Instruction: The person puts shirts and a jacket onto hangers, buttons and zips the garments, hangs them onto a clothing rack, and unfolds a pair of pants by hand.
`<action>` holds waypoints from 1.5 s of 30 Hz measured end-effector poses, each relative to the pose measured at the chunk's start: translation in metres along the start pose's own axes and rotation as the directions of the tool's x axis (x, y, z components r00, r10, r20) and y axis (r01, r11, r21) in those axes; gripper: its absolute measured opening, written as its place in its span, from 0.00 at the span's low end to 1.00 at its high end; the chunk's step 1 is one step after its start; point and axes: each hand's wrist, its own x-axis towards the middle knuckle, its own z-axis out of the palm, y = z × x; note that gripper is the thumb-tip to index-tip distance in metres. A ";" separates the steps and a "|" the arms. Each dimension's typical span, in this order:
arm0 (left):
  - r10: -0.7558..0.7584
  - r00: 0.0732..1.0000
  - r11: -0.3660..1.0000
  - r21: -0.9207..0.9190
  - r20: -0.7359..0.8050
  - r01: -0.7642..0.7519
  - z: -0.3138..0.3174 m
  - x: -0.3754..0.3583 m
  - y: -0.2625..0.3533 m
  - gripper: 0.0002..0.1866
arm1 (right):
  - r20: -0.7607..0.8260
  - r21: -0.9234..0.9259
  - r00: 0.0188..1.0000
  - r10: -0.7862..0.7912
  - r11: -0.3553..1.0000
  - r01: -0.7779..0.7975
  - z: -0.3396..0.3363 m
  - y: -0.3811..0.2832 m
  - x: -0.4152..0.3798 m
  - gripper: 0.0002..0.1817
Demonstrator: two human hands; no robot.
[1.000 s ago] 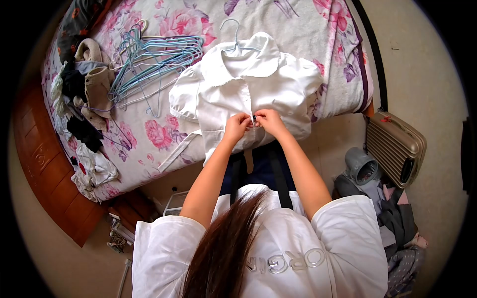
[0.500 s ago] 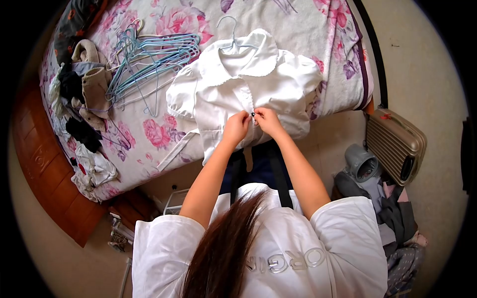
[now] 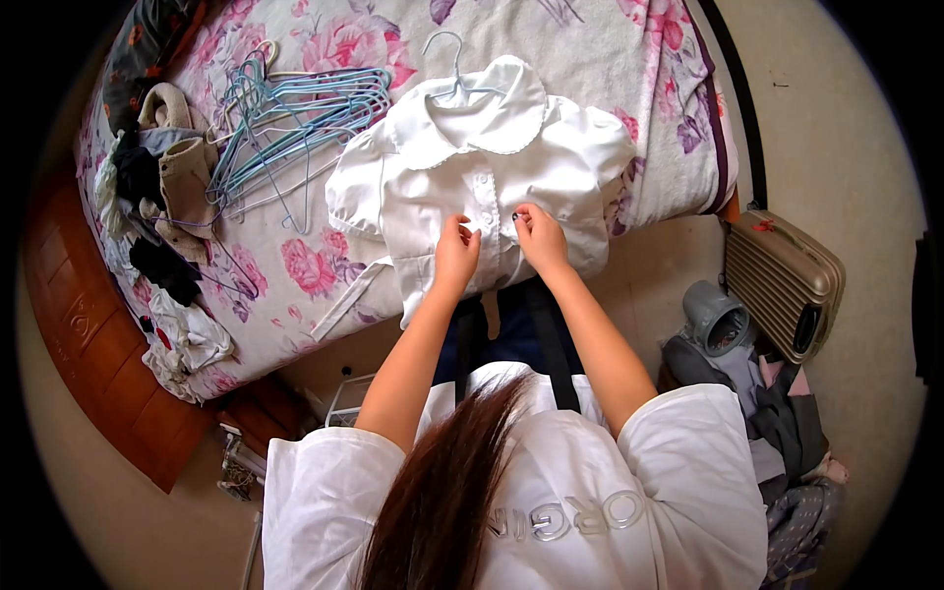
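Observation:
A white short-sleeved blouse (image 3: 433, 197) with a wide round collar lies front up on the bed, a light blue hanger (image 3: 458, 59) inside its neck. Over its lower front, left of the buttoned strip, is my left hand (image 3: 457, 258), thumb and fingers apart and holding nothing. My right hand (image 3: 542, 239) is just right of the strip, fingers loosely bent and apart, with no cloth visibly gripped. A small dark spot shows at its fingertips. Whether either hand touches the fabric is hard to tell. One loose white tie hangs out at the blouse's left side.
Several blue and white hangers (image 3: 305, 108) are heaped on the floral bedspread (image 3: 295, 320). Left of them lie mixed clothes (image 3: 187, 182). On the floor at right stand a ribbed suitcase (image 3: 787, 280) and a grey bucket-like container (image 3: 716, 320), beside a pile of clothes (image 3: 787, 423).
Both hands have parted from the blouse's front strip, where their fingertips were together. The left moved left and the right slightly right, uncovering the strip. The blouse shifted very little.

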 end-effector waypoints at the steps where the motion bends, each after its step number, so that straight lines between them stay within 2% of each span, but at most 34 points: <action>1: -0.009 0.999 0.995 0.097 0.036 0.006 -0.003 -0.006 0.007 0.10 | -0.012 -0.023 1.000 -0.002 1.000 0.002 -0.004 0.004 -0.004 0.08; 3: -0.035 0.993 0.973 0.233 0.110 0.009 -0.002 -0.017 0.010 0.12 | -0.037 -0.069 0.999 -0.007 0.998 0.004 -0.009 0.012 -0.012 0.07; 6: -0.073 0.975 0.936 0.353 0.209 -0.006 0.011 -0.031 0.006 0.15 | 0.077 -0.146 0.997 -0.033 0.988 0.044 -0.008 0.019 -0.032 0.07; 7: -0.066 0.982 0.927 0.375 0.176 -0.005 0.015 -0.032 0.004 0.15 | 0.110 -0.214 0.991 -0.078 0.972 0.101 -0.004 0.020 -0.038 0.07; 9: -0.049 0.993 0.908 0.418 0.108 -0.001 0.023 -0.032 0.000 0.17 | 0.080 -0.297 0.983 -0.167 0.937 0.183 0.007 0.027 -0.044 0.09; 13: 0.137 0.990 0.844 0.520 0.024 -0.129 0.030 -0.023 -0.010 0.18 | 0.008 -0.392 0.993 -0.117 0.913 0.111 0.019 0.029 -0.039 0.10; 17: 0.129 0.984 0.823 0.540 0.124 -0.176 0.024 -0.015 -0.013 0.19 | -0.035 -0.415 0.987 -0.155 0.901 0.126 0.029 0.030 -0.030 0.11; 20: 0.152 0.985 0.827 0.535 0.085 -0.173 0.028 -0.017 -0.018 0.16 | -0.032 -0.444 0.989 -0.142 0.889 0.113 0.035 0.038 -0.025 0.09; 23: 0.217 0.968 0.816 0.522 0.123 -0.249 0.026 -0.018 -0.032 0.15 | 0.012 -0.452 0.991 -0.135 0.883 0.126 0.036 0.042 -0.019 0.08; 27: 0.221 0.965 0.811 0.523 0.140 -0.262 0.026 -0.017 -0.038 0.15 | 0.055 -0.459 0.996 -0.077 0.884 0.094 0.031 0.039 -0.016 0.06; 34: 0.150 0.983 0.807 0.562 0.103 -0.182 0.032 -0.015 -0.025 0.13 | 0.068 -0.419 0.994 0.080 0.907 -0.044 0.031 0.021 -0.022 0.06; 37: 0.104 0.986 0.819 0.551 0.133 -0.161 0.030 -0.014 -0.028 0.12 | 0.064 -0.470 0.988 0.141 0.878 -0.095 0.032 0.016 -0.025 0.06; 40: 0.094 0.989 0.832 0.536 0.112 -0.140 0.030 -0.015 -0.025 0.11 | 0.022 -0.408 0.988 0.152 0.904 -0.129 0.034 0.013 -0.029 0.07; 43: 0.040 0.999 0.882 0.469 0.035 -0.051 0.032 -0.016 -0.025 0.10 | 0.021 -0.333 0.987 0.161 0.932 -0.145 0.030 0.012 -0.034 0.07; 45: -0.028 1.000 0.930 0.366 -0.011 0.030 0.029 -0.017 -0.026 0.08 | 0.078 -0.072 0.962 0.260 0.964 -0.255 0.029 0.014 -0.036 0.07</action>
